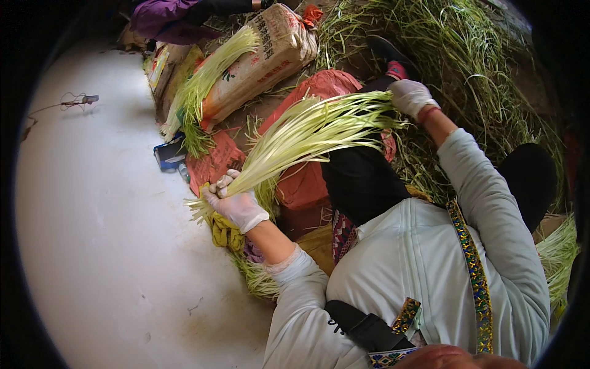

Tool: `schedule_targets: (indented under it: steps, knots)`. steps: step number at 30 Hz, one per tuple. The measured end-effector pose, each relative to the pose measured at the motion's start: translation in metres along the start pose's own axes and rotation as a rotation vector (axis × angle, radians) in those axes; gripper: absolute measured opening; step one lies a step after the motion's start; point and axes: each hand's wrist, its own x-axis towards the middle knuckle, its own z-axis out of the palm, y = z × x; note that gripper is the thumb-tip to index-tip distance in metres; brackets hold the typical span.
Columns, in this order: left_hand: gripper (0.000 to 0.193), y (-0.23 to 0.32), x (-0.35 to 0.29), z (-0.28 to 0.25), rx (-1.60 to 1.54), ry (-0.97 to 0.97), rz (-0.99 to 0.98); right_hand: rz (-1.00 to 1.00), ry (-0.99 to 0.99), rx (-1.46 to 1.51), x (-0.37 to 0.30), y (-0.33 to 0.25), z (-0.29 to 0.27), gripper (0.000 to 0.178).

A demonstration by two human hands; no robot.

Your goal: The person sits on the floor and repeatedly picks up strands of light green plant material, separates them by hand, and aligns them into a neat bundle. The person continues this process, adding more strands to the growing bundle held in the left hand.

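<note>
A long bunch of pale yellow-green chives [307,132] stretches across in front of me, white stem ends to the left and loose leaf tips to the right. My left hand [236,203], in a thin white glove, is closed round the stems close to their cut ends. At the other end my right hand [413,98], gloved too, has its fingers curled at the leaf tips; the fingertips are partly hidden. Beneath the bunch lies a red plastic sack [304,184].
A stuffed woven sack [270,61] with another chive bunch [212,77] on it stands ahead. Loose green leaves [473,74] are heaped at the right. A pale wall or floor surface [110,215] fills the left. A person in a purple sleeve [163,18] is at the top.
</note>
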Motion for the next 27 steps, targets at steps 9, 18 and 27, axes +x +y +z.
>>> schedule_targets:
  steps: [9,18,27]
  knots:
    - [0.043,0.016,0.001,-0.002,0.0,-0.021,-0.062,-0.266,-0.063,0.328,-0.045,-0.003,-0.016,0.03]
    - [0.043,0.023,-0.003,-0.001,-0.016,-0.063,-0.052,-0.333,-0.348,0.431,-0.073,-0.037,0.017,0.026]
    - [0.043,0.033,0.003,0.002,-0.055,-0.055,-0.011,0.169,-0.325,-0.049,-0.068,0.042,0.026,0.025]
